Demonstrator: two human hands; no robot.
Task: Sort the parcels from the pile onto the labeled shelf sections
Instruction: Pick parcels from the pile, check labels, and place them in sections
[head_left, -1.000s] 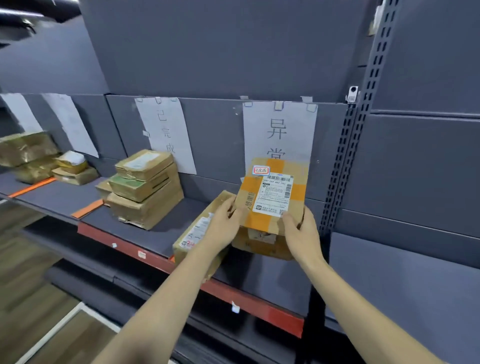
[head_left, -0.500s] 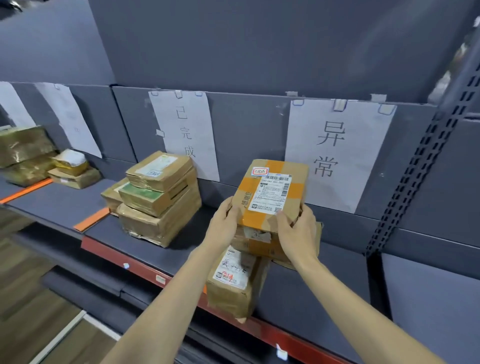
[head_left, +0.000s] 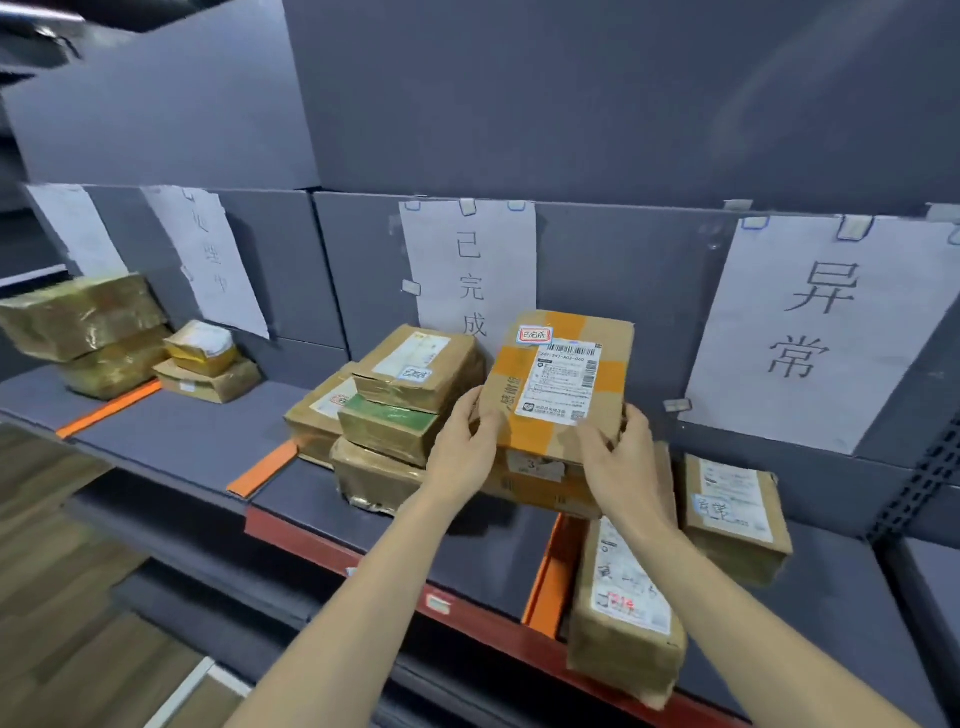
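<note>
I hold a brown cardboard parcel (head_left: 558, 384) with orange tape, a white shipping label and a small red-edged sticker. My left hand (head_left: 462, 447) grips its left side and my right hand (head_left: 621, 457) grips its right lower corner. It is tilted up above the grey shelf (head_left: 498, 551), beside the stack of parcels (head_left: 395, 421) under the middle paper sign (head_left: 470, 275). A second box (head_left: 540, 480) sits just beneath the held parcel; whether they touch I cannot tell.
Right of an orange divider strip (head_left: 543, 577) lie two parcels (head_left: 623, 608) (head_left: 732, 514) under the right sign (head_left: 826, 322). Further left are another orange divider (head_left: 262, 467), small parcels (head_left: 208, 364) and taped bundles (head_left: 83, 327). Wooden floor (head_left: 57, 561) lies below left.
The parcel and both hands have shifted left, from the right sign's section toward the middle sign and its stack. The view has also moved closer to the shelf.
</note>
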